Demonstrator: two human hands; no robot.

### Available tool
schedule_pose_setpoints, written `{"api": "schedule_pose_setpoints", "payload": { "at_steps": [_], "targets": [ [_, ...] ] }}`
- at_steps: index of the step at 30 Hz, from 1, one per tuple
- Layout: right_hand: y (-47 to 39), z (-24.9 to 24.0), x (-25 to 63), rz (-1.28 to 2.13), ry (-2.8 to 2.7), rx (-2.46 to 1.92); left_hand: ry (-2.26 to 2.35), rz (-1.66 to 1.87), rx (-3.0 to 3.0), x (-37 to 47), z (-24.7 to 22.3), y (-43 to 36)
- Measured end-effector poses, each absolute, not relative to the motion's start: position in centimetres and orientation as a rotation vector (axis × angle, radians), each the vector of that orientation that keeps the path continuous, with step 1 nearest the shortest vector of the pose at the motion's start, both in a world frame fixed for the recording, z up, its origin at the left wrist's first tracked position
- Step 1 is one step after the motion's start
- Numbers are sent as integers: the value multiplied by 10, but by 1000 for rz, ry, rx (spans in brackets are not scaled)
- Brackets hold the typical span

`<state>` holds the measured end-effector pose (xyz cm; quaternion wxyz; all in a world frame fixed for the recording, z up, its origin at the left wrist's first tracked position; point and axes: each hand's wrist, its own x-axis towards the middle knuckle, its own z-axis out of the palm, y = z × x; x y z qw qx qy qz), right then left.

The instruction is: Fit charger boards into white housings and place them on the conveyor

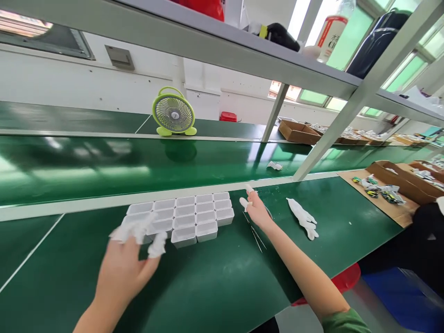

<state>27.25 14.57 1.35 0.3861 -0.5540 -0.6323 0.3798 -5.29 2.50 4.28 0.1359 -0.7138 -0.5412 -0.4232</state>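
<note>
White cloth-like covers sit on the fingertips of both of my hands. My left hand is over the left part of a block of small white plastic trays, fingers spread and somewhat blurred; whether it touches them I cannot tell. The trays stand side by side in rows, and their insides look bare. Just right of the block, my right hand reaches forward with thumb and forefinger apart. Thin metal tweezers lie on the green bench beside it, partly under the hand. Farther right lies a white glove.
A green fan stands behind the conveyor belt, which carries a crumpled white scrap. A metal shelf post rises at right. Cardboard boxes and small green-and-yellow parts sit near a person in dark clothing.
</note>
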Motion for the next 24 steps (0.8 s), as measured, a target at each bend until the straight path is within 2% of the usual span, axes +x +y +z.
{"api": "schedule_pose_setpoints", "payload": {
  "at_steps": [4,11,24],
  "targets": [
    [198,34,318,647,-1626,-1660,-1248,-1116,-2281,-34,32,20],
    [295,47,368,241,-1711,-2003,-1118,-971,-2416,-37,16,20],
    [343,33,355,-35,-1867,-2109,-1187,-964,-2388,-28,13,18]
  ]
}}
